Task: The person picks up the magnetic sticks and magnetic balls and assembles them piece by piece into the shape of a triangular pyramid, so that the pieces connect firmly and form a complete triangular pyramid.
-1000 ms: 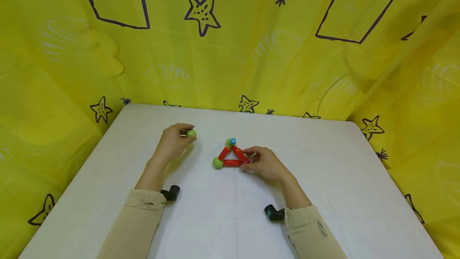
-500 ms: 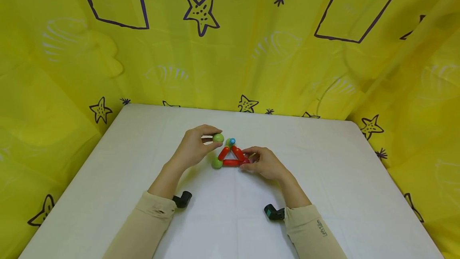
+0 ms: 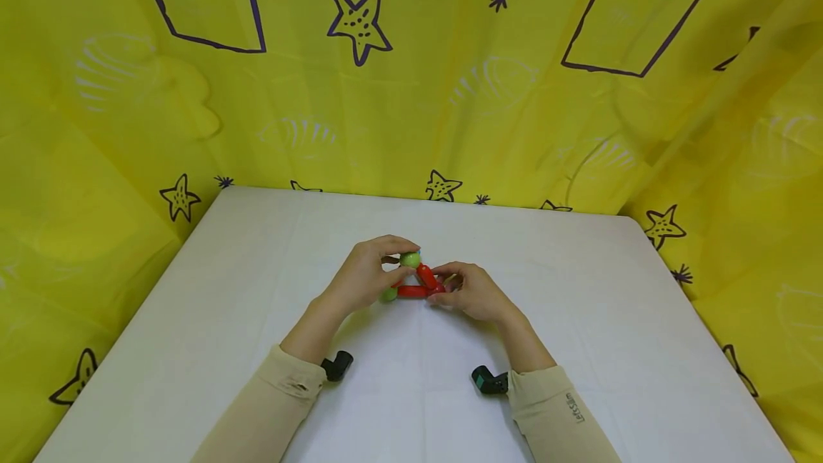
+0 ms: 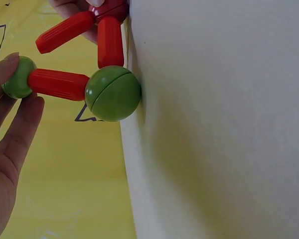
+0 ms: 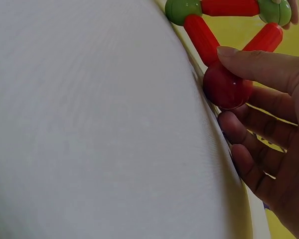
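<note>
My left hand (image 3: 365,279) pinches a green ball (image 3: 409,260) between thumb and fingers at the back corner of a triangle of red magnetic rods. In the left wrist view that green ball (image 4: 18,77) meets the end of a red rod (image 4: 59,84), whose other end joins a second green ball (image 4: 112,93) by the table. My right hand (image 3: 474,291) holds the dark red ball (image 5: 227,85) at the right corner with thumb and fingers. Two red rods meet at this ball. A small blue bit seen earlier at the back corner is almost wholly hidden.
The white-covered table (image 3: 411,391) lies around the hands. A yellow curtain (image 3: 411,106) with drawn stars and fish hangs behind it and at both sides. Black wrist cameras sit below each hand, by the sleeve cuffs.
My left hand has carried the green ball rightward from the table's left side to the triangle's back corner, now covering its left rod. The right hand has stayed on the dark red ball.
</note>
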